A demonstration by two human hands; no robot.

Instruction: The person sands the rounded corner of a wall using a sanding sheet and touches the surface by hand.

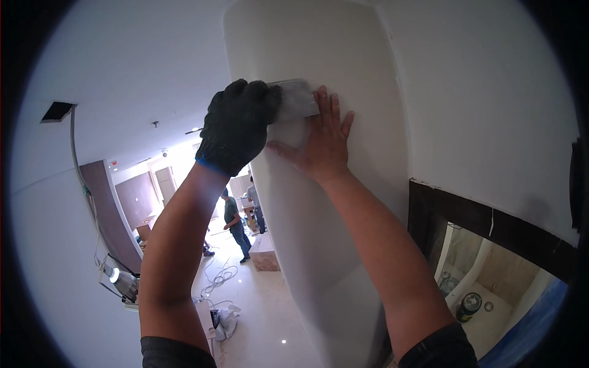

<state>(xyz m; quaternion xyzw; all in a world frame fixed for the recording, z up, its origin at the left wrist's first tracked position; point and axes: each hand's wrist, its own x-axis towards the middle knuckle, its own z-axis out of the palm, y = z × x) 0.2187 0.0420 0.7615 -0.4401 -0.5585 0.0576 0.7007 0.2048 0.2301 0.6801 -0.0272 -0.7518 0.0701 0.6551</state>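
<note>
My left hand (241,126), in a dark knitted glove, is closed around one end of a flat grey rectangular pad (298,99). The pad lies against the pale wall (343,55), close to its left edge. I cannot make out whether it is a sanding sheet or a blade. Bare and spread, my right hand (324,144) rests flat on the same wall, its fingertips just right of the pad. The gloved fingers hide the pad's left end.
A lit work lamp (119,279) hangs at lower left beside a cable. Two people stand in the room behind, near a stone-like block (265,253). Coiled cable (219,276) and a plastic bag (227,320) lie on the floor. A dark frame (491,214) borders the lower right.
</note>
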